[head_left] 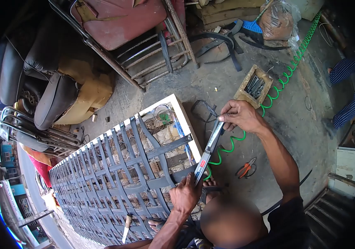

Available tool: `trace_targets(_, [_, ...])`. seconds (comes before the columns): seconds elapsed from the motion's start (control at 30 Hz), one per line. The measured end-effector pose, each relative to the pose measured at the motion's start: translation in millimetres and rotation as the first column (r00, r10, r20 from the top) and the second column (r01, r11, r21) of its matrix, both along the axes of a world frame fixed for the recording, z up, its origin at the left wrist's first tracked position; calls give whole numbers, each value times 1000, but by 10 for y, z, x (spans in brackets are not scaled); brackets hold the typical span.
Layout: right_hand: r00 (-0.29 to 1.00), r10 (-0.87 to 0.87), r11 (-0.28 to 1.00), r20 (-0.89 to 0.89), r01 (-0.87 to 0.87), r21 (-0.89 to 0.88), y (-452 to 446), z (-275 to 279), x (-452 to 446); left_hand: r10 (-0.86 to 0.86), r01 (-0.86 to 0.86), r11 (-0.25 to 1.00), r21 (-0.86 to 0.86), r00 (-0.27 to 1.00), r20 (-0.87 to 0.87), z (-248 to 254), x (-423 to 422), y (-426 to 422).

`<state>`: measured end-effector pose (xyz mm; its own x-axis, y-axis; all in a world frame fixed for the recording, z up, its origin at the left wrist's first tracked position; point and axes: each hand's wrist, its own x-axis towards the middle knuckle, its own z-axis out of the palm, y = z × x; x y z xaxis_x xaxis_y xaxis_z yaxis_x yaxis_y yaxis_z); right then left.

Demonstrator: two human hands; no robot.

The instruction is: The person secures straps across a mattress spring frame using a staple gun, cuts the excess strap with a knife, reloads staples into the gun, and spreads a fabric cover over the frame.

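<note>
My right hand, closed, pinches the upper end of a black strap beside the tip of a silver tool with a red label. Lower down, my left hand is closed around the tool's near end and the strap. The tool lies slanted between both hands, over the corner of a white wooden frame. Black straps are woven across this frame above coiled springs and fibre padding. A knife with a wooden handle rests on the woven straps near my left forearm.
Orange-handled pliers lie on the floor to the right. A wooden box of metal pieces and a green coiled hose are beyond my right hand. Folding chairs and dark cushions stand behind. Another person's striped trouser legs show at right.
</note>
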<state>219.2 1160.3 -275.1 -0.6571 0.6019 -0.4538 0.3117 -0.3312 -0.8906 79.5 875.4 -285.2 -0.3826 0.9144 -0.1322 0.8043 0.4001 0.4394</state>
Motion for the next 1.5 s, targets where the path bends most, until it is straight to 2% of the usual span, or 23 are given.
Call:
trace_targets(0.3, [991,-36,997,125,27,71,114,-80,43,18,-18,1000,4,1000,11,1,-20,-31])
trace_targets(0.47, [976,67,950,207,-126,285,152,-46,-61,-24,24,1000,-7,1000,-19,5,-28,-32])
trace_targets(0.53, [961,86,944,261,-162,288,126,-77,-73,-27,27,1000,10,999,-18,3,-32,-27])
trace_targets(0.57, [941,129,776,312,-292,559,87,-144,-51,-28,28,1000,14,999,-21,9,-36,-14])
trace_targets(0.6, [915,153,519,374,-397,757,22,-149,-48,-22,22,1000,17,1000,-19,23,-31,-8])
trace_targets(0.67, [927,84,547,365,-349,761,-134,-104,-33,-12,12,1000,18,1000,-16,51,-29,-4])
trace_targets(0.73, [950,-250,750,187,68,658,-222,-170,26,21,-21,1000,2,1000,11,78,-18,8])
trace_targets(0.8, [928,-263,799,265,55,599,-298,-367,181,34,-35,999,5,999,22,123,-10,29])
trace_targets(0.83, [911,-111,965,397,3,262,-409,-392,220,46,-47,999,6,998,32,134,-14,41])
trace_targets(0.87, [882,80,993,464,-29,-116,-527,-429,236,51,-51,999,8,998,28,129,-21,49])
trace_targets(0.9, [884,83,993,461,-34,-113,-654,-532,225,52,-53,996,70,998,21,115,-28,61])
trace_targets(0.97, [939,-324,915,113,342,-213,-889,-782,194,60,-62,991,120,998,19,113,-3,47])
trace_targets(1.0, [940,-320,916,115,338,-217,-906,-833,167,62,-64,989,135,998,21,117,5,54])
trace_targets(1.07, [753,-656,737,41,629,249,-909,-884,72,57,-58,986,156,998,14,141,2,76])
trace_targets(1.1, [801,-597,692,-39,539,480,-893,-726,39,58,-61,991,119,998,27,184,14,80])
trace_targets(1.13, [797,-602,687,-45,546,480,-853,-504,-11,58,-62,994,87,998,40,211,14,97])
trace_targets(1.17, [918,-387,597,-93,326,733,-820,-263,-53,45,-47,995,90,999,19,224,15,105])
trace_targets(1.2, [987,-148,393,-55,110,913,-774,-135,-72,41,-43,995,88,999,21,232,4,106])
trace_targets(1.23, [987,-152,393,-52,109,913,-687,-114,-62,22,-23,996,88,1000,17,238,-23,111])
trace_targets(1.3, [937,228,236,266,-318,918,-500,-82,-3,3,-4,996,86,1000,18,247,-58,75])
trace_targets(1.33, [937,224,233,267,-318,919,-416,-38,23,-30,30,995,92,1000,-7,238,-93,64])
trace_targets(1.4, [839,393,307,378,-507,806,-263,50,70,-61,65,992,105,998,-34,233,-153,55])
trace_targets(1.5, [824,422,245,378,-505,828,-164,65,91,-116,122,989,84,991,-72,262,-214,19])
